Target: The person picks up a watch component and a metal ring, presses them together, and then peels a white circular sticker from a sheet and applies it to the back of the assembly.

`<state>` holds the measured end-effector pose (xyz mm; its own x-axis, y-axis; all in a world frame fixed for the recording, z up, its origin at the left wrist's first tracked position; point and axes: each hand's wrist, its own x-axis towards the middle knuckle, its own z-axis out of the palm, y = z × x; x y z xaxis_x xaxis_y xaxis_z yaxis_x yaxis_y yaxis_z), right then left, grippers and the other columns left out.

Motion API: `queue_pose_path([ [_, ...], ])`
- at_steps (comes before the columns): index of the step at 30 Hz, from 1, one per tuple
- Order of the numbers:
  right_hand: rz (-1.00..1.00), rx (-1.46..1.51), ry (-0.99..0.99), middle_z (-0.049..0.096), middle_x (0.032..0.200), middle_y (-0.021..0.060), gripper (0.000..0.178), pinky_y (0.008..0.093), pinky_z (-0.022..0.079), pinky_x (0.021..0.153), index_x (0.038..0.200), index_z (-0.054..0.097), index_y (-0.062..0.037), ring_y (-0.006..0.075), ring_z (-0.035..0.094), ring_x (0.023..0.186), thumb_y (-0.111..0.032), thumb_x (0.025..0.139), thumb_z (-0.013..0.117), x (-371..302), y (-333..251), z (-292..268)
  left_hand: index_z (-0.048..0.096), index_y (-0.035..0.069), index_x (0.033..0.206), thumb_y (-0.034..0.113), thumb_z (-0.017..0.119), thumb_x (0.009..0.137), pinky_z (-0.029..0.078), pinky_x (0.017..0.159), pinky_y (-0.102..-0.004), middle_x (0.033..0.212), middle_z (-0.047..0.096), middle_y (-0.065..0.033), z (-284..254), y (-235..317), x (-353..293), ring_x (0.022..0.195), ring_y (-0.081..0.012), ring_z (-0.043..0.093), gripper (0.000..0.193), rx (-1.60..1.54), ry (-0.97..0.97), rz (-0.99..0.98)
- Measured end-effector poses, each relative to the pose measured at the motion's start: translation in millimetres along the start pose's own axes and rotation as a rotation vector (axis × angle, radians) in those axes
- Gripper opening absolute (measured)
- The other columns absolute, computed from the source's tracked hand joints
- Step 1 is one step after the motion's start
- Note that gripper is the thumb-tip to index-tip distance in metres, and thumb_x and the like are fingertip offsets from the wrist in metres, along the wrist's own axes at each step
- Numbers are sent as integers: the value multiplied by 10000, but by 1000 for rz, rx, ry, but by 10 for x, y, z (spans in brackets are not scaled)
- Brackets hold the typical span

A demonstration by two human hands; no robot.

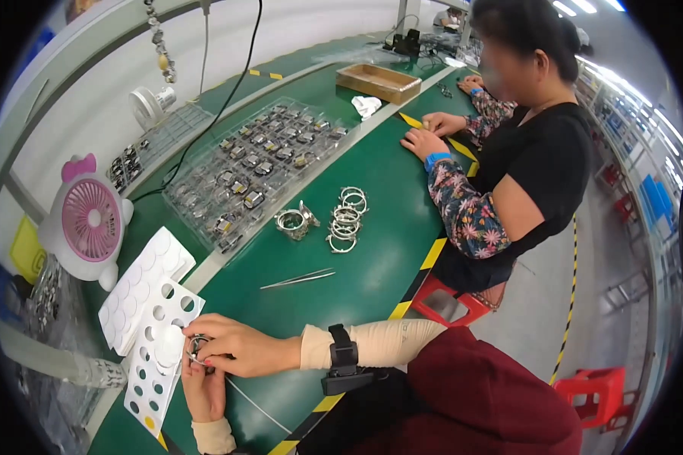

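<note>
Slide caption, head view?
Left hand and right hand hold a round metal part by a punched white sheet, tweezers lying nearby.

Free passage crosses the tabletop [357,297] between right hand [239,349] and tweezers [292,281]; metal rings [346,221] and plastic tray [186,199] obstruct reach beyond.

There are the wearer's two hands [239,350], one pair of tweezers [298,279] and one pink fan [91,216].

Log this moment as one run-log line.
left hand: holding metal ring | right hand: on same ring | close by: white holed sheet | green bench: tweezers, more rings
</note>
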<state>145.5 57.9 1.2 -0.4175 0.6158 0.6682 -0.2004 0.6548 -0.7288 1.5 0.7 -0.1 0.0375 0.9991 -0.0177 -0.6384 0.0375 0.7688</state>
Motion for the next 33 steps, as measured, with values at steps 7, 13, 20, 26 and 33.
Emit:
queue_pose_path([
  [7, -12, -36, 27, 519, 1161, 171, 95, 404, 356, 937, 705, 622, 7, 329, 441, 1126, -71, 731, 574, -39, -41, -45, 237, -13, 1371, 218, 696, 791, 409, 977, -355, 1270, 433, -108, 75, 10, -69, 1164, -216, 455, 775, 67, 6, -36],
  [13, -40, -67, -20, 521, 1163, 160, 89, 407, 363, 920, 691, 621, -6, 321, 442, 1129, -89, 712, 596, 51, 14, -120, 230, -23, 1370, 203, 683, 800, 400, 988, -367, 1260, 436, -110, 49, 27, -47, 1174, -237, 450, 761, 61, 1, -21],
  [20, -100, -129, -12, 537, 1146, 138, 64, 414, 399, 899, 757, 626, -35, 332, 492, 1078, -74, 709, 644, 9, 40, -158, 294, 26, 1363, 120, 596, 846, 388, 990, -440, 1335, 389, -145, -26, -15, -34, 1207, -280, 430, 607, 87, -25, -94],
  [26, -28, -161, -125, 531, 1165, 126, 55, 379, 412, 894, 790, 609, -18, 309, 490, 1091, -20, 737, 624, 69, -27, -117, 314, 45, 1358, 132, 558, 883, 407, 979, -425, 1267, 454, -116, -44, 15, -44, 1146, -258, 480, 541, -4, 15, -86],
  [33, 15, -269, -41, 530, 1142, 126, 85, 328, 412, 865, 852, 579, -12, 274, 503, 1058, -10, 771, 606, 98, 63, -236, 330, 38, 1343, 186, 537, 901, 432, 967, -398, 1236, 486, -91, -82, 42, -26, 1114, -258, 511, 510, -90, -112, -98],
])
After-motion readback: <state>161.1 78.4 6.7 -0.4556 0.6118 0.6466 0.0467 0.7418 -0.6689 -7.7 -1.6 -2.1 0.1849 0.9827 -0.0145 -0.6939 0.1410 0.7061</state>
